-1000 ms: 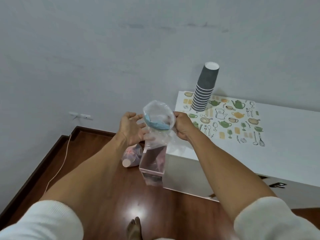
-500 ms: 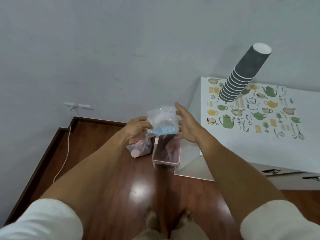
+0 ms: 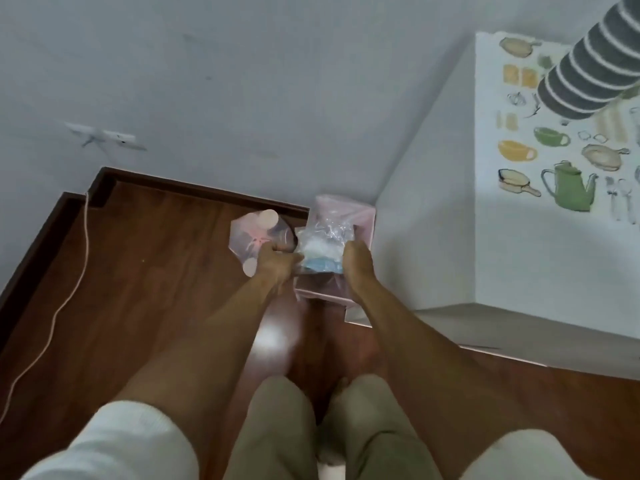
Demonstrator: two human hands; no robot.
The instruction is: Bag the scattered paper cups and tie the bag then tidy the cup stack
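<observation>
Dim, soft, motion-blurred view — glare patch on the floor.

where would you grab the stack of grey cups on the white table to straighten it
Grip the stack of grey cups low, around the bottom few cups, coming from the open front side of the white table. It leans up and to the right out of frame, so holding near its base likely steadies the whole column; both hands are busy with the clear bag.

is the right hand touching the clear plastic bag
Touching. The head view shows the right hand pressed against the side of the clear plastic bag, with the left hand gripping the opposite side, no gap visible.
</observation>
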